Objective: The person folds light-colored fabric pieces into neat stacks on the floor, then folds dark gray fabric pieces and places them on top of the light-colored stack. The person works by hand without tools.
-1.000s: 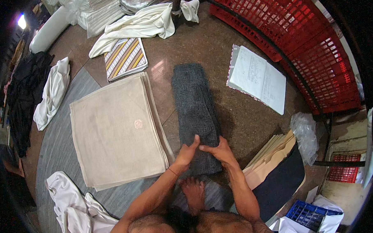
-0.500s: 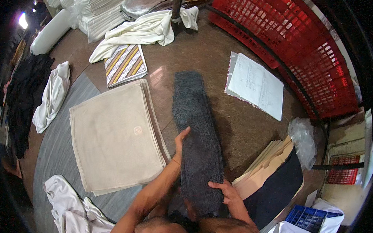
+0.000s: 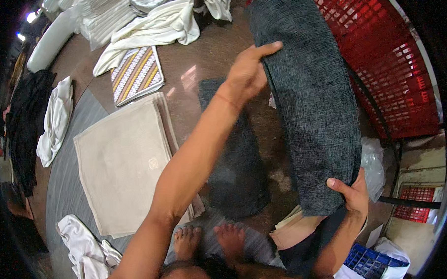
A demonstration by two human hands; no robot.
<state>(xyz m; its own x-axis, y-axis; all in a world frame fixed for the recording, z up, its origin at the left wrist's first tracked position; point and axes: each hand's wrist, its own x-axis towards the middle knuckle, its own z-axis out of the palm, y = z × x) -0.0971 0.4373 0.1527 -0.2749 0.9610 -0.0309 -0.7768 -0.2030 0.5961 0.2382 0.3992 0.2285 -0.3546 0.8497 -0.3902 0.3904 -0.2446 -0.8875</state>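
The folded charcoal cloth [image 3: 313, 103] has just come up between the left hand [image 3: 246, 74], curled round its edge, and the right hand [image 3: 352, 194], closed on its near corner, separating it from the dark cloth [image 3: 238, 172] left of the right hand.

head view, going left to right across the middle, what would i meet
Black cloth → white cloth → beige fabric stack → dark fabric lying flat → held dark grey fabric → clear plastic → small red basket
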